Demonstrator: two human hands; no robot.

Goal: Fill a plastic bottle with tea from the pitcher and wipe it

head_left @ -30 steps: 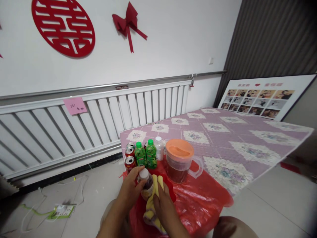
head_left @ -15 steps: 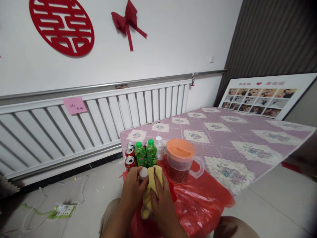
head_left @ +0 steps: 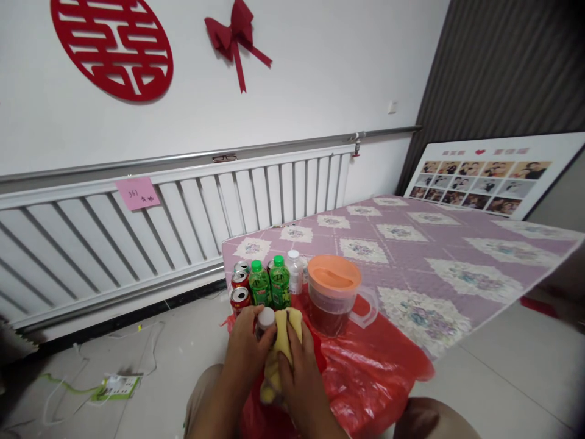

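My left hand is closed around a bottle with a white cap; its body is mostly hidden by the fingers. Against the bottle's right side, my right hand grips a folded yellow cloth. Just beyond the hands stand two green-capped bottles with green labels. Red drink cans are grouped to their left, and a clear bottle with a white cap stands to their right. A clear pitcher with an orange lid holds dark liquid, right of the hands.
Red plastic sheeting lies under the pitcher and hangs toward my knees. A purple patterned cover spreads back to a white radiator. On the floor at left lies a power strip with cables. A photo board leans at right.
Both hands keep their hold on the bottle and the cloth, with only a very slight shift. The surrounding objects stay in place.
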